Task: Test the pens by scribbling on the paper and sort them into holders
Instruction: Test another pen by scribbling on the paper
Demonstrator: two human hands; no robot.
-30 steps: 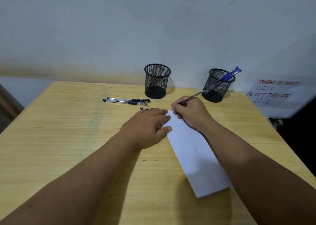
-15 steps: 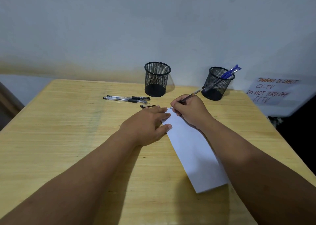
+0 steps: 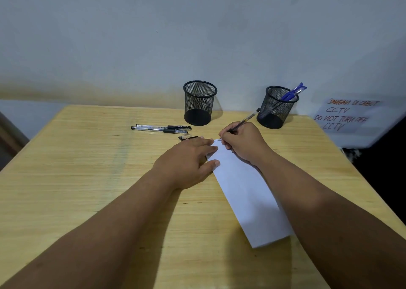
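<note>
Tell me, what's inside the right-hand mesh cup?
The right mesh holder holds blue-capped pens leaning against its rim. Their lower ends blur behind the mesh, so the exact count is unclear.

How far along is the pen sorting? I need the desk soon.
Done: blue pens already stand in the right holder; the left holder looks empty. In hand: the right hand scribbles with a pen while the left hand steadies the paper. Left: two pens on the table.
</note>
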